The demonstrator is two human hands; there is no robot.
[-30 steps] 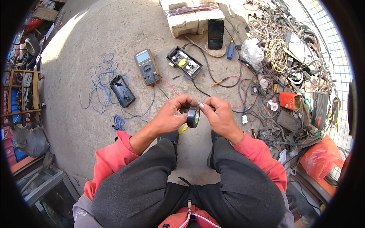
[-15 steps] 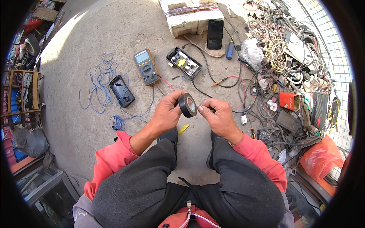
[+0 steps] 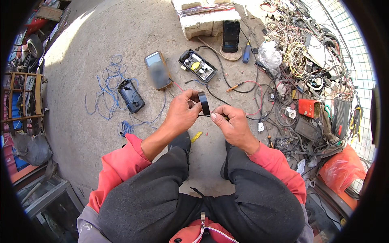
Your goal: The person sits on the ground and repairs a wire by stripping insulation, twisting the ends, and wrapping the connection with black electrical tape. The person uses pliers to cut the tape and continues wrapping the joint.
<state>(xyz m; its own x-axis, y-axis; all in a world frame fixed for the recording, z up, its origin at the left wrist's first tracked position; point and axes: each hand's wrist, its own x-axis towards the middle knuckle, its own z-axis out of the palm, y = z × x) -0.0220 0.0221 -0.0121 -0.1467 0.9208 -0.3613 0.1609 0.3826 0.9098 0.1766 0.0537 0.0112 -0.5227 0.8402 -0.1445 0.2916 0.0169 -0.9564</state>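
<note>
My left hand point(image 3: 183, 112) grips a roll of black electrical tape point(image 3: 204, 103), which stands edge-on between thumb and fingers. Close beside it, my right hand point(image 3: 232, 124) is closed in a pinch on a thin dark strand point(image 3: 205, 116) that spans the small gap between the hands. Whether the strand is tape or wire I cannot tell. Beyond my hands lies an opened black case with a circuit board point(image 3: 198, 66) inside. A multimeter point(image 3: 158, 69), partly blurred, lies to its left. Farther left is an empty black case half point(image 3: 131, 96), with blue wire point(image 3: 106, 87) tangled around it.
A phone point(image 3: 231, 36) leans upright by a white foam block point(image 3: 208, 22), with a blue-handled screwdriver point(image 3: 246, 52) nearby. Heaped cables and scrap point(image 3: 302, 60) fill the right side beside a wire mesh. A red box point(image 3: 308, 107) and a yellow scrap point(image 3: 196, 137) lie on the floor.
The tape roll has turned from showing its side face to standing edge-on. My left hand has rolled slightly with it, and a dark strand now shows between the hands.
</note>
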